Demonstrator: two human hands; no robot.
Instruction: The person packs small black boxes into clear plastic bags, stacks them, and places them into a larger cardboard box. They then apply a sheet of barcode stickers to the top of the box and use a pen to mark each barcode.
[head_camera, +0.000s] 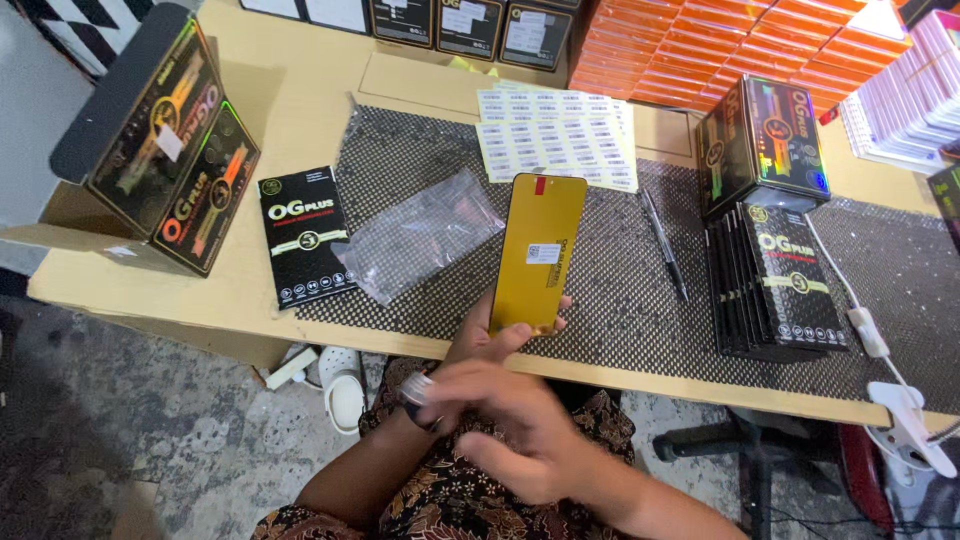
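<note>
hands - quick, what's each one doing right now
Left hand: closed on the lower end of the gold phone screen panel, held upright.
Right hand: blurred, fingers spread open, holding nothing visible.

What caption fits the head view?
Left hand holds a gold phone screen panel above the mesh mat; blurred right hand below.
</note>
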